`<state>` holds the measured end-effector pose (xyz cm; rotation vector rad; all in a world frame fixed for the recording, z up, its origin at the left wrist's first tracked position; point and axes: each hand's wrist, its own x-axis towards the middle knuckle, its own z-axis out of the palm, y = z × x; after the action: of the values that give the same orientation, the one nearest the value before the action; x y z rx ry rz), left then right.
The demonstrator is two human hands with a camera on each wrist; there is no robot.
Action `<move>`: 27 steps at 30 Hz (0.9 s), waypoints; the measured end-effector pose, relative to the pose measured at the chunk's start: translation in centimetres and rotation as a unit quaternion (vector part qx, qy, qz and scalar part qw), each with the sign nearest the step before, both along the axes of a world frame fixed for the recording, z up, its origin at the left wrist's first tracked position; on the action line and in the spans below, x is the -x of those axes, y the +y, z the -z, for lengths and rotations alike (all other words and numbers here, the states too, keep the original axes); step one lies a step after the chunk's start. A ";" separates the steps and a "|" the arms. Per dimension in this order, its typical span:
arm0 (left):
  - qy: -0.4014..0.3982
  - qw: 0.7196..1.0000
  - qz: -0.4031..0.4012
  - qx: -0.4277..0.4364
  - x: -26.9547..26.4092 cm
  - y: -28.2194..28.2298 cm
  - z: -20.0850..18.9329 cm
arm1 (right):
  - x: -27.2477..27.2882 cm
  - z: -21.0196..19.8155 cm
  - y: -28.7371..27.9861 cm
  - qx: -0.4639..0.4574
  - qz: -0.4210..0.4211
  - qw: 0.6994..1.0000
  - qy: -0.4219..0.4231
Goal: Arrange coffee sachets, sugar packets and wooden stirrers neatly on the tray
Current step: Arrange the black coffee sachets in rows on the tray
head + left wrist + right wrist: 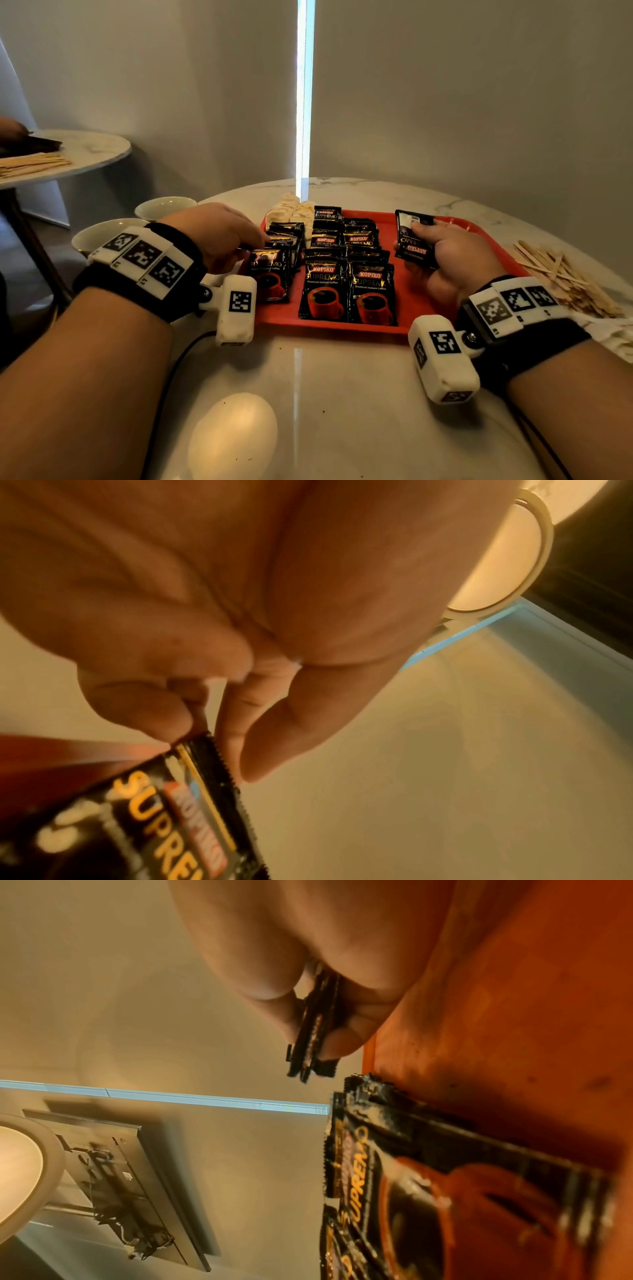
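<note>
A red tray (404,294) on the marble table holds rows of black coffee sachets (323,289), overlapping from front to back. White sugar packets (291,209) sit at its far left corner. My left hand (239,240) pinches the top edge of a coffee sachet (270,274) in the left row; the left wrist view shows my fingertips (178,718) on that sachet (164,810). My right hand (442,246) grips a small stack of sachets (411,236) above the bare right side of the tray, seen edge-on as the stack (311,1042) in the right wrist view.
Loose wooden stirrers (561,277) lie in a heap on the table right of the tray. Two white bowls (161,207) stand off the table's left edge. A second round table (89,150) at the far left carries more stirrers and another person's hand.
</note>
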<state>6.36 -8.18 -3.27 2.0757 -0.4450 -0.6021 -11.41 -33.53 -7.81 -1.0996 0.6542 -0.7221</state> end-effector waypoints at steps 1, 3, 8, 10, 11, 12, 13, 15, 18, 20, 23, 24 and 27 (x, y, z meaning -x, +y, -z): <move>-0.007 1.000 -0.005 -0.004 0.0 0.0 0.0 | 0.0 0.0 0.0 0.001 -0.002 1.000 0.000; -0.012 1.000 -0.012 -0.007 0.1 0.0 0.0 | 0.0 0.0 0.1 0.005 -0.005 1.000 0.004; 0.002 1.000 -0.013 0.013 0.5 -0.2 -0.1 | 0.0 0.1 0.2 0.005 -0.010 1.000 0.008; 0.026 0.999 -0.010 0.034 0.8 -0.4 -0.2 | 0.0 0.1 0.2 0.004 -0.009 1.000 0.011; 0.032 0.999 -0.009 0.042 1.0 -0.4 -0.3 | 0.0 0.0 0.3 0.004 -0.011 1.000 0.012; 0.035 0.998 -0.009 0.047 1.1 -0.5 -0.3 | 0.0 0.0 0.3 0.004 -0.012 1.000 0.014; 0.033 0.998 -0.009 0.049 1.2 -0.5 -0.4 | 0.0 0.1 0.3 0.004 -0.013 1.000 0.017; 0.023 0.999 -0.010 0.046 1.3 -0.5 -0.5 | 0.0 0.1 0.2 0.003 -0.015 1.000 0.023; 0.023 0.999 -0.002 0.045 1.4 -0.5 -0.6 | -0.2 0.5 -0.1 -0.002 -0.023 0.999 0.046; 0.033 0.998 0.010 0.051 1.5 -0.5 -0.6 | -0.1 0.6 -0.2 -0.008 -0.034 0.997 0.069; 0.044 0.997 0.020 0.059 1.5 -0.6 -0.4 | 0.0 0.8 -0.4 -0.020 -0.043 0.995 0.087; 0.043 0.997 0.022 0.058 1.5 -0.7 -0.4 | 0.0 0.7 -0.4 -0.022 -0.047 0.995 0.089; 0.036 0.997 0.027 0.056 1.5 -0.7 -0.3 | 0.1 0.7 -0.4 -0.024 -0.062 0.994 0.089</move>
<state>4.83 -8.84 -3.00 1.9337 -0.4843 -0.6675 -11.49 -33.95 -8.47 -1.1575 0.7434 -0.5024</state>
